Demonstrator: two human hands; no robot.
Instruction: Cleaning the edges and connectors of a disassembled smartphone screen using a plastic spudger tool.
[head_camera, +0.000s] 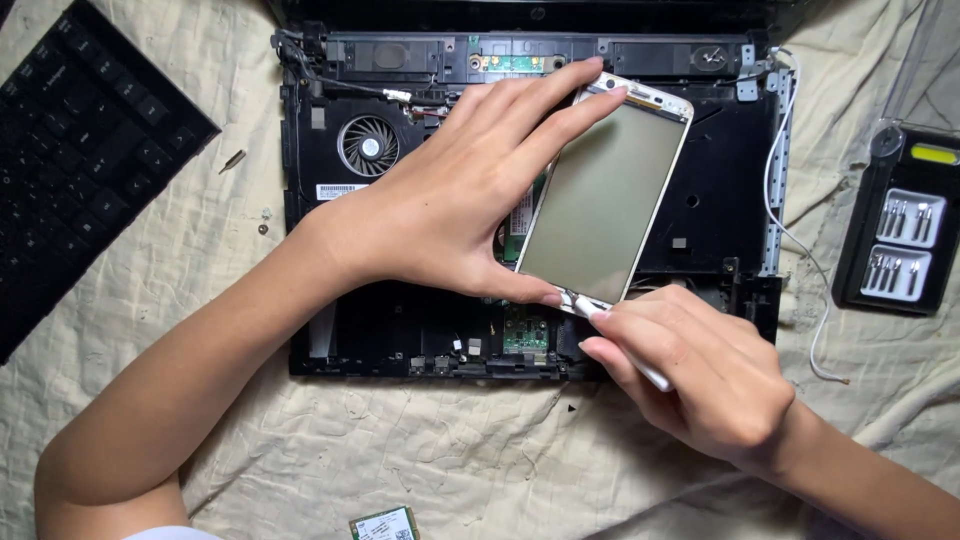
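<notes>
My left hand (455, 200) grips a white smartphone (605, 195) by its long edges, holding it tilted above an opened black laptop chassis (700, 190). Its dull screen faces up. My right hand (700, 375) holds a thin white tool (625, 345) like a pen, with its tip touching the phone's lower corner. A round cooling fan (368, 145) and a green circuit board (525, 333) show inside the chassis.
A detached black keyboard (75, 150) lies at the left on the cream cloth (420, 450). A black case of screwdriver bits (900, 235) sits at the right. A white cable (795, 235) trails off the chassis. A loose bit (232, 160) and a small green card (385, 525) lie on the cloth.
</notes>
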